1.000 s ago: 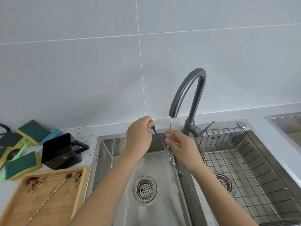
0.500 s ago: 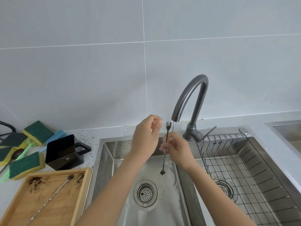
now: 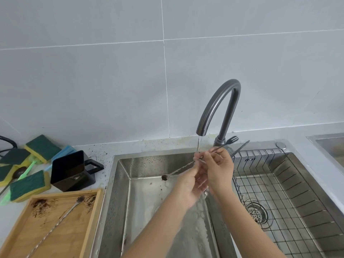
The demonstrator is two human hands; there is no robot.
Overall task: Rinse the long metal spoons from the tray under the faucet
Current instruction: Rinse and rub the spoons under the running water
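Observation:
A long twisted metal spoon [image 3: 179, 169] lies slanted across the left sink basin [image 3: 141, 202], its dirty bowl low on the left and its forked end up right by the faucet [image 3: 219, 108]. My right hand [image 3: 217, 170] pinches its shaft near the upper part. Beside it, my left hand [image 3: 188, 185] has fingers against the shaft under the thin water stream [image 3: 198, 144]. Another long spoon [image 3: 55, 224] lies on the wooden tray [image 3: 22, 216], which carries dark crumbs.
A black cup [image 3: 71, 170] stands on the counter beside the tray. Several green and yellow sponges [image 3: 28, 185] lie at the far left. A wire rack [image 3: 279, 183] sits in the right basin. Dark specks dot the counter behind the sink.
The spoon has swung from hanging upright with its bowl down to a slant, bowl left and fork end right. My left hand has dropped lower onto the shaft.

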